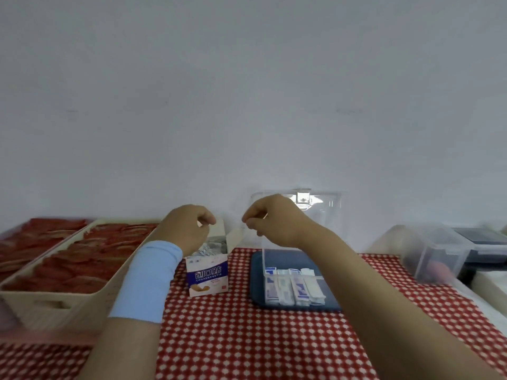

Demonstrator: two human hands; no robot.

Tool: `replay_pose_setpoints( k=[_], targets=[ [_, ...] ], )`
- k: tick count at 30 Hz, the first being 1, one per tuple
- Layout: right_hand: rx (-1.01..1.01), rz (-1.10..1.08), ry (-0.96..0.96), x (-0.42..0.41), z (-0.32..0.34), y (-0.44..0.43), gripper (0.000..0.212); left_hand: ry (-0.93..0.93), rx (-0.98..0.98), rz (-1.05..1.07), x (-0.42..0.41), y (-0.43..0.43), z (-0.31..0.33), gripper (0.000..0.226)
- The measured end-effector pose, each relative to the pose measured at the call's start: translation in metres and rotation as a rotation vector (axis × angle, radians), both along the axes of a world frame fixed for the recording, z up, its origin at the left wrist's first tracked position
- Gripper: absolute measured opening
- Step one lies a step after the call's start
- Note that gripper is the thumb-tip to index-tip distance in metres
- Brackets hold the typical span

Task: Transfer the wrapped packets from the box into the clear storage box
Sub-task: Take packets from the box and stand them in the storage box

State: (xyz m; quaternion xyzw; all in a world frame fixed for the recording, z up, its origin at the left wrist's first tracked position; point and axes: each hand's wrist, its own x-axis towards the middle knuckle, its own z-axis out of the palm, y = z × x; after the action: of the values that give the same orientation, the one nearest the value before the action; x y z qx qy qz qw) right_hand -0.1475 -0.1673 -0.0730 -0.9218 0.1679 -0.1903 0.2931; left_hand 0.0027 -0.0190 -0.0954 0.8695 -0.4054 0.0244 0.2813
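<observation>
A small white-and-blue carton stands open on the checked cloth, with several wrapped packets showing in its top. My left hand, a light blue band on its wrist, hovers over the carton with curled fingers and pinches its rear flap. To the right sits the clear storage box, its lid raised, with several blue-and-white packets lying inside. My right hand is between the carton and the clear box at lid height. Its fingertips are pinched together, and I see nothing between them.
The clear box rests on a dark blue tray. A cream bin of red items fills the left side, with a second one behind it. A frosted plastic container and a dark lidded box stand at the right. A wall rises behind.
</observation>
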Motion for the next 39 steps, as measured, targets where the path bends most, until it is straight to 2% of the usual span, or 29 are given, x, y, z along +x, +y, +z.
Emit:
replay_pose_setpoints(
  k=[4,6,13,15,23,26,28,30,35,39],
  targets=[
    [-0.132,0.057,0.027,0.030,-0.014,0.019,0.018,-0.001,0.074,0.042,0.010,0.016,-0.021,0.015],
    [-0.196,0.081,0.079,0.044,-0.021,0.027,0.019,-0.003,0.096,0.047,0.011,0.019,-0.029,0.020],
    [-0.572,-0.019,0.279,0.082,-0.046,0.035,0.024,0.029,-0.002,0.006,0.014,0.024,-0.036,0.033],
    [-0.618,-0.052,0.294,0.090,-0.052,0.035,0.022,0.038,-0.013,-0.003,0.016,0.024,-0.036,0.034],
    [-0.628,-0.090,0.233,0.092,-0.056,0.033,0.021,0.084,-0.011,-0.033,0.020,0.024,-0.034,0.035],
    [-0.611,-0.143,0.087,0.086,-0.056,0.030,0.020,0.078,-0.029,-0.048,0.022,0.023,-0.035,0.036],
    [-0.519,-0.154,-0.037,0.082,-0.058,0.027,0.019,0.067,-0.044,-0.052,0.021,0.021,-0.036,0.035],
    [-0.353,-0.113,-0.085,0.082,-0.059,0.026,0.016,0.052,-0.045,-0.037,0.022,0.019,-0.037,0.031],
    [-0.252,-0.039,0.042,0.081,-0.062,0.016,0.016,0.052,-0.068,-0.028,0.024,0.015,-0.041,0.024],
    [-0.096,-0.079,-0.168,0.077,-0.054,0.010,0.013,0.116,-0.158,-0.039,0.024,0.014,-0.040,0.028]
  ],
)
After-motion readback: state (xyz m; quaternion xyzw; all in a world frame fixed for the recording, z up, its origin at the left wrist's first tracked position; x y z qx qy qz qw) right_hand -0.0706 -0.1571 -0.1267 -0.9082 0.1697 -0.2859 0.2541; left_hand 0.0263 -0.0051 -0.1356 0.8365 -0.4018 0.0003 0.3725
